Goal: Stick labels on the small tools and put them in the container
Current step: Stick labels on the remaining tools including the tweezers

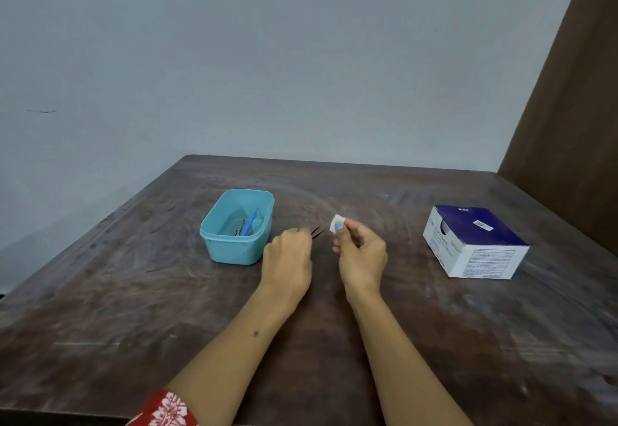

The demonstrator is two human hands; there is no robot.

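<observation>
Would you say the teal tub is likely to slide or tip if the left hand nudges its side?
The tub looks like thin plastic and holds only a few small tools, so it is probably light and would slide on the table. It is wide and low, so tipping seems unlikely.

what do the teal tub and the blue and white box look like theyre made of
The teal rectangular tub looks like moulded plastic: even colour, rounded corners, rolled rim, soft sheen. The blue and white box looks like printed cardboard: sharp folded edges, flat matte panels, small print on its side.
</observation>
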